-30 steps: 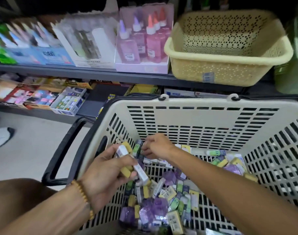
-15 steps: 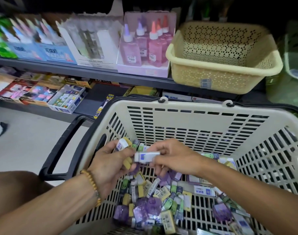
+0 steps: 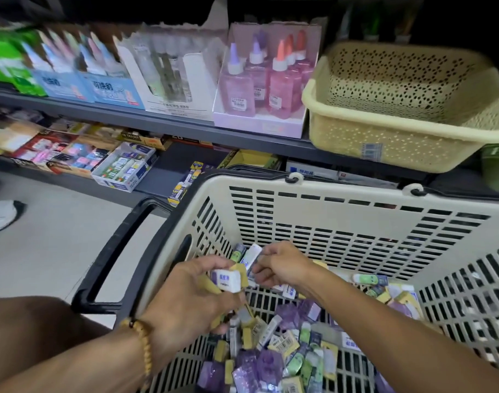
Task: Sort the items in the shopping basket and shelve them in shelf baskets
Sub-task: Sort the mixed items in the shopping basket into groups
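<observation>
Your left hand (image 3: 194,296) grips a stack of white erasers (image 3: 227,279), your right hand (image 3: 282,265) pinches another; align it squarely before releasing, then carry the bundle to the far-right shelf basket (image 3: 384,137).

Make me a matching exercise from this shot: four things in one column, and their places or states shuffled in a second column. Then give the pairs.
Things:
1. yellow shelf basket
2. left hand
3. pink glue bottles
4. shopping basket

States:
A. in a display box on the upper shelf
B. holds loose small erasers
C. on the upper shelf, nothing visible inside
D. grips a bunch of small erasers

Pairs: 1-C, 2-D, 3-A, 4-B
</observation>
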